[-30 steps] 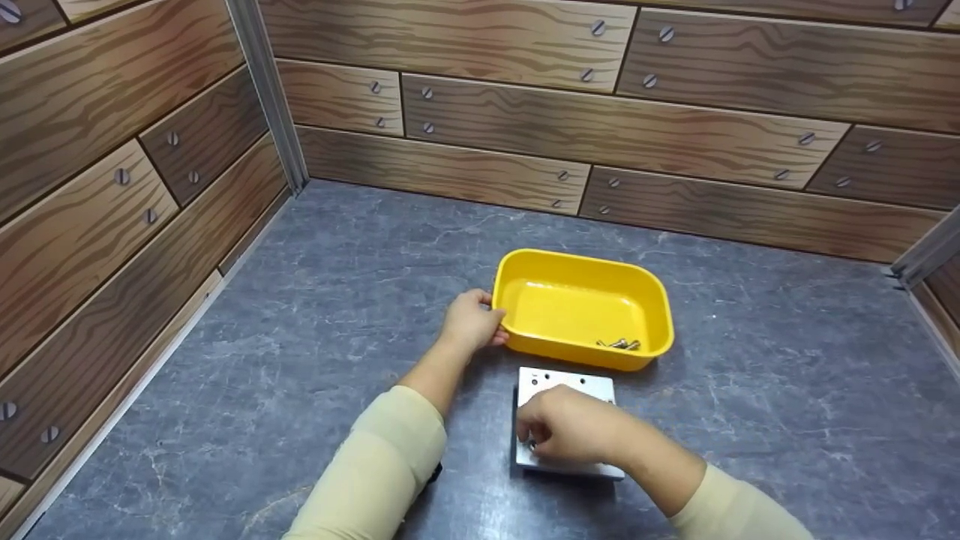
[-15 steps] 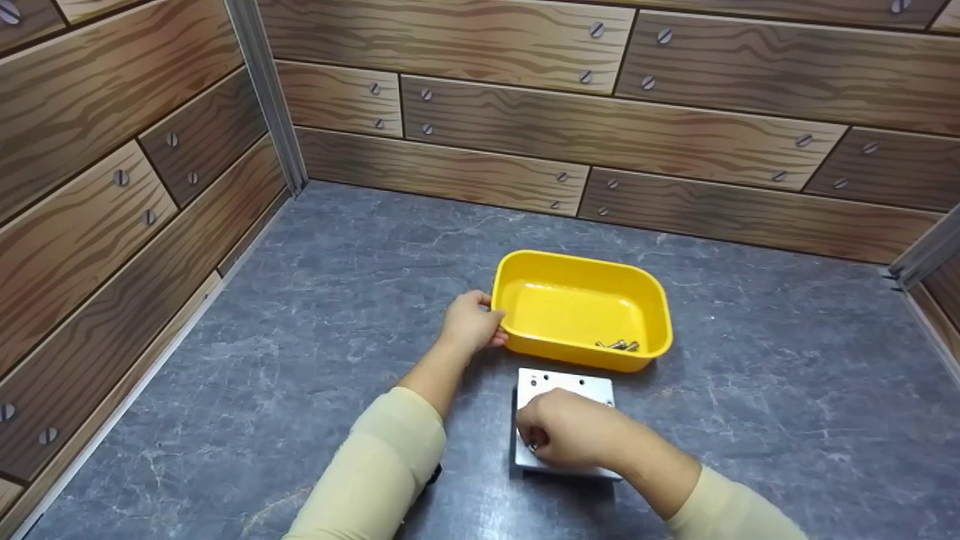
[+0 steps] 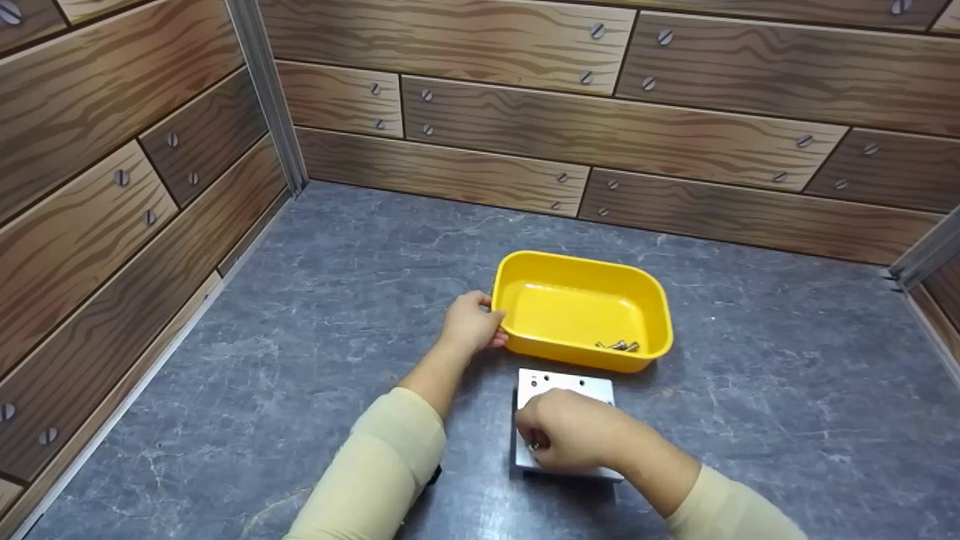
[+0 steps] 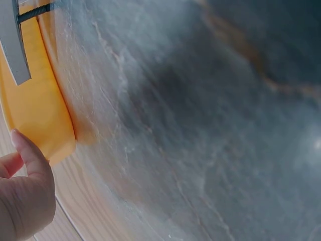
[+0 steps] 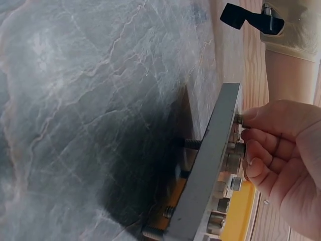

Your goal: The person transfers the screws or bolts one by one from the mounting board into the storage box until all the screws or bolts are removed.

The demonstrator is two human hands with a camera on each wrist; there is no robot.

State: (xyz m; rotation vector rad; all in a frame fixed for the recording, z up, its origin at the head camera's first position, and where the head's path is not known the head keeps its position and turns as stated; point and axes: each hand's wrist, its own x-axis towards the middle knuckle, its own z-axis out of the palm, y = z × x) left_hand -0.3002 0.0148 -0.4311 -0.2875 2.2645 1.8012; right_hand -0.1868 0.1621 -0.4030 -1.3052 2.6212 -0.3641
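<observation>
Grey-marbled tabletop [image 3: 360, 300], yellow tray [image 3: 562, 313], plank-patterned walls [image 3: 480, 109]

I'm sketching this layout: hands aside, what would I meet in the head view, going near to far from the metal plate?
Metal plate → yellow tray's near wall → small metal pieces inside → tray's far rim → wood-patterned back wall.

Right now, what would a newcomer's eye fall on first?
Probably the bright yellow tub on the dark table, its left side gripped by the left hand. Next, in front of it, the silver plate, where the right hand pinches a bolt. Small metal pieces lie in the tub's near right corner.
</observation>
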